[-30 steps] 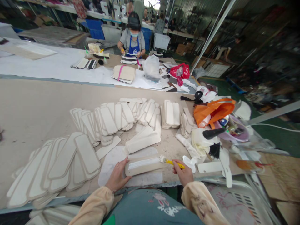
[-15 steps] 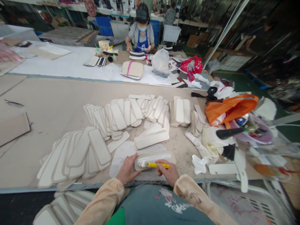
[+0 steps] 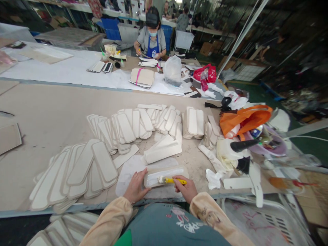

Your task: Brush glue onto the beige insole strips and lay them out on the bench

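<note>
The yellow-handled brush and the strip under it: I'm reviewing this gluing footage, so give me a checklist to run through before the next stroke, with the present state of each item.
1. Left hand steadies the strip at its left end: ok.
2. Right hand has a firm grip on the yellow-handled brush: ok.
3. Bristles rest on the strip, not on the table: ok.
4. Strip lies on the pale backing sheet, not on bare table: ok.
5. Whole strip coated: cannot tell; only a shiny band shows along its middle.
6. Fanned row of finished strips lies apart from the work, to the left: ok.
</note>
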The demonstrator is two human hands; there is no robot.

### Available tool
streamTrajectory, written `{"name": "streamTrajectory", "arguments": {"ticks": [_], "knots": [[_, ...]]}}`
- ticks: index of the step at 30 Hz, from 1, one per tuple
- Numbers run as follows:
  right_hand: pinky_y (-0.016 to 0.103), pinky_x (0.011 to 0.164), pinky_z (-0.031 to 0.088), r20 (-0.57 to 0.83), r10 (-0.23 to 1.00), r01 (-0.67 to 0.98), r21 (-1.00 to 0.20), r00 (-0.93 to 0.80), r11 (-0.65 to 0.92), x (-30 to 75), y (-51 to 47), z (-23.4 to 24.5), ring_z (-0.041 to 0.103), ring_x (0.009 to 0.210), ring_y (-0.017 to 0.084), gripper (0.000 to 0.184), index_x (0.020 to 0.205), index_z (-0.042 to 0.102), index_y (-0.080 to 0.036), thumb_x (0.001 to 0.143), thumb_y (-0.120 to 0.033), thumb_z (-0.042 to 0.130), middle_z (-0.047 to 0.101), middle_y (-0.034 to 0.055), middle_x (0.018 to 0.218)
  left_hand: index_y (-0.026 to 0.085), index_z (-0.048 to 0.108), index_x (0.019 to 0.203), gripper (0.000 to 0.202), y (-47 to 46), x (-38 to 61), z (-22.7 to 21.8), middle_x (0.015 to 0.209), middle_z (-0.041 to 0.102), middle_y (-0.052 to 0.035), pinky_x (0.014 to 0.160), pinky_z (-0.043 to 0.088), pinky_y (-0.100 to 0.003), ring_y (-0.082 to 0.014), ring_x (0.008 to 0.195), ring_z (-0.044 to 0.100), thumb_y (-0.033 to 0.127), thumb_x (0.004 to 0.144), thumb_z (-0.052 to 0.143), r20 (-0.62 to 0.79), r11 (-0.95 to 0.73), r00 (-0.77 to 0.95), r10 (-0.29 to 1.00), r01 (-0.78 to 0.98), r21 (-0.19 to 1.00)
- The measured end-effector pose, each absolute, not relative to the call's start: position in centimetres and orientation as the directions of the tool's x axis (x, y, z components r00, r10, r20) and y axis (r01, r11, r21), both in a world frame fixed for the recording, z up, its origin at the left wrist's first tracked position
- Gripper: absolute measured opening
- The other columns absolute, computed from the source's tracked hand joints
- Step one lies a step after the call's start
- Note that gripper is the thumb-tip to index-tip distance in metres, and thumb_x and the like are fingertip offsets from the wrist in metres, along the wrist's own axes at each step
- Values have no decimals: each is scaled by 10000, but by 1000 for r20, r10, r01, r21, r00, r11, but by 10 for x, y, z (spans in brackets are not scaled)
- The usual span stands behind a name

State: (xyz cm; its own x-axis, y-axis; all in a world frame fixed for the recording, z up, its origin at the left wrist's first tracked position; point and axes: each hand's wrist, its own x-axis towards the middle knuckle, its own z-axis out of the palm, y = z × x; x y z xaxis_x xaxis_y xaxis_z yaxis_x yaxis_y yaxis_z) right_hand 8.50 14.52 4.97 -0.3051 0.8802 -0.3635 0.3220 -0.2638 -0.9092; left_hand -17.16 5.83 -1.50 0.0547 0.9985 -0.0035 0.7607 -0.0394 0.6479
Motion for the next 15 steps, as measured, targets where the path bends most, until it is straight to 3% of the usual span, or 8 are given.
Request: {"name": "streamTrajectory", "arguments": {"ticks": [9,15], "knots": [[230,441,482,-351,936,298,-894,-5,-334,145,154,52,543,434,116,454,885,687,-132,686,-538,647,587,2,547,239,86,1440,861,56,-173,-22,1315,502,-126,1051,309,-532,-284,1225,455,372,771,612,36,-57,43,998,785,617],[236,446,499,-278,958,339,-897,69,-284,167,163,53,545,446,122,458,857,691,-147,674,-564,641,593,6,554,235,104,1441,861,58,-175,-22,1306,517,-129,1036,338,-534,-295,1215,471,401,767,612,53,-74,52,997,796,601]]}}
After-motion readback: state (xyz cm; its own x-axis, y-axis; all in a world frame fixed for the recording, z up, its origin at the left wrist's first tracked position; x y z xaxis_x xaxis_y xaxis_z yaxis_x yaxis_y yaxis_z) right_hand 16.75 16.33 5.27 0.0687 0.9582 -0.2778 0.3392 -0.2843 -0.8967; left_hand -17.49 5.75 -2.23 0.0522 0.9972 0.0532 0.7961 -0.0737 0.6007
